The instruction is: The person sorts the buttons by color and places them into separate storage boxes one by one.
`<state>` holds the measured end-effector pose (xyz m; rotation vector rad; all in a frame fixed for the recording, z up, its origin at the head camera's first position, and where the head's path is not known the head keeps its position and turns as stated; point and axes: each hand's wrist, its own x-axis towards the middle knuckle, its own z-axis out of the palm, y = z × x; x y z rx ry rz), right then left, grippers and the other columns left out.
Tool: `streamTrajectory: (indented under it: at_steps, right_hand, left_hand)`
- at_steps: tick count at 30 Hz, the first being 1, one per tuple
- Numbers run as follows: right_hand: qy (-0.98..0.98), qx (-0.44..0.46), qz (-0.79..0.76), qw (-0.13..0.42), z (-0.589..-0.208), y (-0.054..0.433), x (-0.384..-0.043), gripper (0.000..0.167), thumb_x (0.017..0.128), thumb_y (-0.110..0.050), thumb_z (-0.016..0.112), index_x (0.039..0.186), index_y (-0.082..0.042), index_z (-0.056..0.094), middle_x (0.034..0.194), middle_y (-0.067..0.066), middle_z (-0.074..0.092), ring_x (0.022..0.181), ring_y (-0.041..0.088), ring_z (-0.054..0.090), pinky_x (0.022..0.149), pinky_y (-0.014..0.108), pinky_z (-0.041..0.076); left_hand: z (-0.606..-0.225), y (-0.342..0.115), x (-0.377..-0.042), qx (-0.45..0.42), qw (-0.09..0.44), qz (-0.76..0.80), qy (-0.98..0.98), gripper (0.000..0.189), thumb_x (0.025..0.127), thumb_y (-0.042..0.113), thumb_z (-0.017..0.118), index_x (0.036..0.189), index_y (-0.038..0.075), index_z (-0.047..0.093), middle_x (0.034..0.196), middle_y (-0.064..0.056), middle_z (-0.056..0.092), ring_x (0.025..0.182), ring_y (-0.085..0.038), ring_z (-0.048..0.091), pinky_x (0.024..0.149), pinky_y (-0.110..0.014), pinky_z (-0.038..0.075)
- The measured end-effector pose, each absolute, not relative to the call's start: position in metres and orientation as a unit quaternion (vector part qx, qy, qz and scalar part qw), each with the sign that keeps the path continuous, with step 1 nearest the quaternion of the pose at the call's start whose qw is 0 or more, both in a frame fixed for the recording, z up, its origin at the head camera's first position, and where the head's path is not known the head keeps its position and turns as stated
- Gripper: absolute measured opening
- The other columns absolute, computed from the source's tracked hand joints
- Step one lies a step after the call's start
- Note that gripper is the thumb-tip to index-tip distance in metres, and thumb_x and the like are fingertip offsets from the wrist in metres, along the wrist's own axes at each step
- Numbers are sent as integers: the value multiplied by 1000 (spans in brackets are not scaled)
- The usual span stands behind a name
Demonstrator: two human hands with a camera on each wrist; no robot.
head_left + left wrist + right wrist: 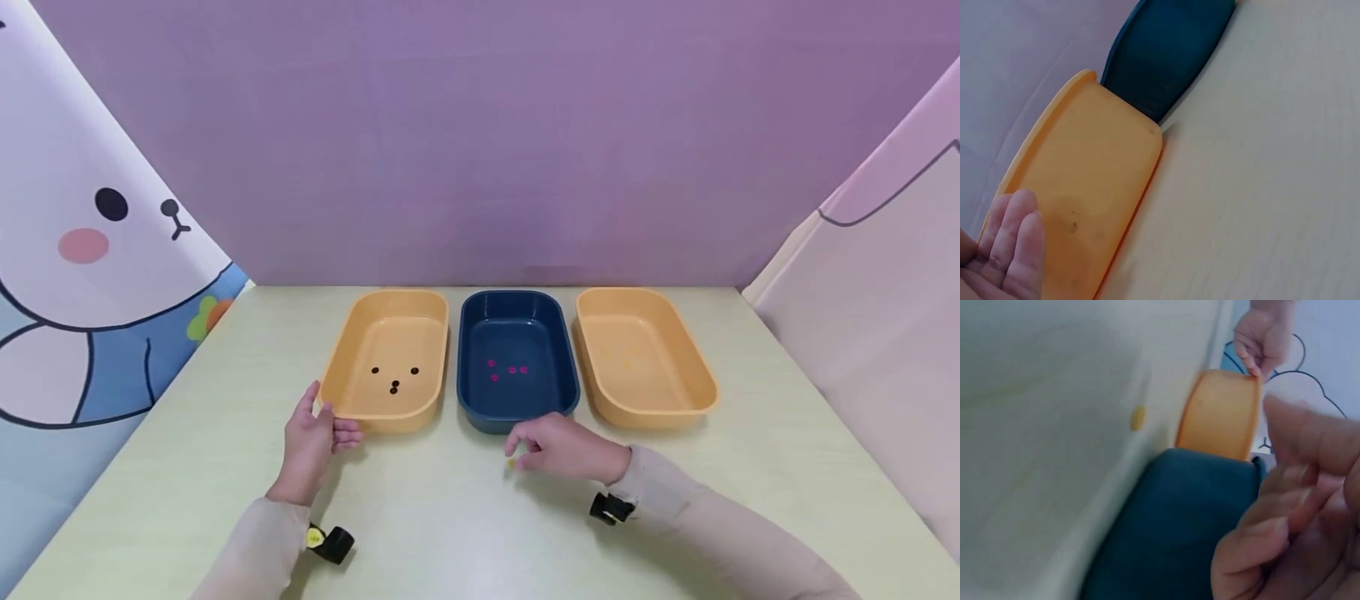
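My left hand (pixel 309 442) rests against the near left corner of a yellow-orange tray (pixel 405 337), its fingers (pixel 1025 250) along the outer wall. Inside that tray lie several black button-like discs (pixel 395 384). In front of a dark blue tray (pixel 517 333) is my right hand (pixel 566 447), loosely bent, thumb and index finger apart. A small yellow disc (pixel 512 462), probably a button, shows just below its fingertips; the right wrist view has this yellow disc (pixel 1138 417) away from the fingers. Several pink ring-like buttons (pixel 513 370) lie in the blue tray.
A second yellow-orange tray (pixel 637 329) stands at the right, with a few faint yellow discs (pixel 627 367) in it. The three trays form a row on the pale table (pixel 450 533). A purple backdrop (pixel 495 167) rises behind, with printed cloth at both sides.
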<state>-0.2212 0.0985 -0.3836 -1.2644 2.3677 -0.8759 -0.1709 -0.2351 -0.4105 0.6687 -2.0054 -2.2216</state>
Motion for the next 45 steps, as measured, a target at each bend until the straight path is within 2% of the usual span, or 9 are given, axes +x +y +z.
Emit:
streamTrajectory:
  at_steps: [4,10,16,22,30,37,45]
  right_hand:
    - [849,-409,-292,165,-390,97,-221,7,84,-3,70,90,-6,69,64,-12,48,59,1,43,58,21,40]
    - [878,-387,-224,169,-397,92,-217,7,83,-9,72,87,-14,69,79,-8,66,68,3,56,63,23,46]
    - [901,-368,-188,132,-397,83,-217,10,82,-11,74,88,-17,68,83,-6,68,71,9,58,60,27,46]
    - [906,-361,-173,134,-401,74,-222,10,84,-11,73,91,-15,68,90,-4,69,79,15,63,68,29,49]
    - [905,-357,-156,174,-404,70,-224,13,82,-3,72,82,-14,64,76,-8,59,69,13,52,65,27,45]
    - [893,-389,-148,171,-408,70,-226,18,83,-2,69,78,-16,58,71,-9,53,65,11,47,62,24,42]
    - [901,-376,-105,191,-405,72,-225,27,89,-11,67,71,-18,48,63,-10,44,57,9,41,54,25,33]
  left_hand:
    - [-411,-233,-170,221,38,-723,-653,58,105,10,23,154,16,-7,62,3,61,54,-6,62,61,-24,55]
    - [-411,-232,-167,223,29,-727,-649,58,105,10,23,154,17,-9,62,4,60,56,-5,62,62,-23,55]
    - [-407,-236,-173,207,30,-731,-649,59,106,11,23,153,17,-11,63,5,60,56,-5,62,63,-22,55]
    - [-408,-241,-176,214,25,-731,-647,59,106,11,23,153,17,-11,63,6,60,57,-4,62,64,-22,55]
    - [-413,-241,-176,215,17,-731,-648,58,106,14,23,154,18,-10,64,6,60,58,-4,62,64,-23,55]
    - [-414,-243,-173,217,21,-721,-658,58,106,14,23,154,20,-10,66,5,61,58,-6,63,65,-25,56]
    - [-414,-244,-175,221,24,-714,-663,57,106,14,22,154,19,-10,65,5,61,58,-5,63,64,-25,56]
